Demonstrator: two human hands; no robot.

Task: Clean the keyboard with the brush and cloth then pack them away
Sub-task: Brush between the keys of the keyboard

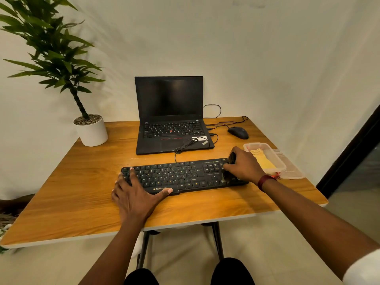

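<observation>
The left hand (pixel 135 194) lay flat, fingers spread, on the keyboard's (pixel 181 175) left end; firm pressure there would have stopped it sliding. The right hand (pixel 244 163) gripped the dark brush (pixel 232 156) over the number pad, where short outward strokes seemed best. The yellow cloth (pixel 262 160) lay in a clear container (pixel 257 145) just beside. The wooden tabletop (pixel 82 182) stood against a pale wall.

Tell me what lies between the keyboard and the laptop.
Head view: bare table and a black cable running from the keyboard onto the laptop's front edge.

Wooden table (pixel 82 192) with keyboard (pixel 181 175), laptop (pixel 170 128)
</observation>
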